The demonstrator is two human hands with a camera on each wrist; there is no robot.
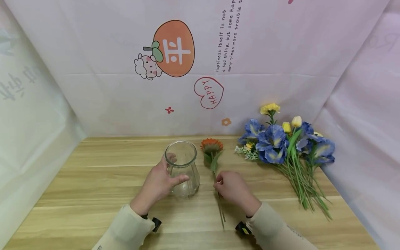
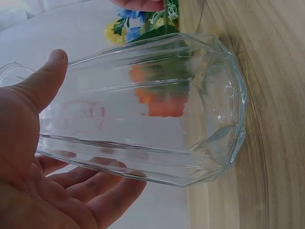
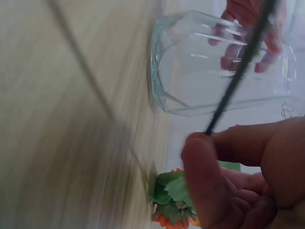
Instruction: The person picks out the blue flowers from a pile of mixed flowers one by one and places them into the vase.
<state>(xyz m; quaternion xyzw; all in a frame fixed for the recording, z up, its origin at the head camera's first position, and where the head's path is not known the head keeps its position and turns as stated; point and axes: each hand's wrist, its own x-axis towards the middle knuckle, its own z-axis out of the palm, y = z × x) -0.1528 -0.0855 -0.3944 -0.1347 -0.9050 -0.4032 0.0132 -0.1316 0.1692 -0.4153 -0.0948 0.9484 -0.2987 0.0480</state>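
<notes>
A clear faceted glass vase [image 1: 194, 180] stands upright on the wooden table. My left hand [image 1: 157, 182] holds it from the left, thumb across the near side and fingers round the far side; the left wrist view shows the thumb and fingers on either side of the glass [image 2: 143, 114]. To the right of the vase is an orange flower [image 1: 211, 145] with green leaves and a long thin stem. Thumb and forefinger of my right hand [image 1: 233, 187] pinch that stem partway down. Close up in the right wrist view, the dark stem [image 3: 233, 86] rises from the pinching fingertips.
A heap of flowers lies at the table's right side: blue blooms [image 1: 272, 144], yellow and pale tulips [image 1: 296, 121], a yellow carnation-like flower [image 1: 270, 108] and green stems [image 1: 301, 184]. A printed cloth backdrop [image 1: 125, 104] hangs behind the wooden table [image 1: 93, 194].
</notes>
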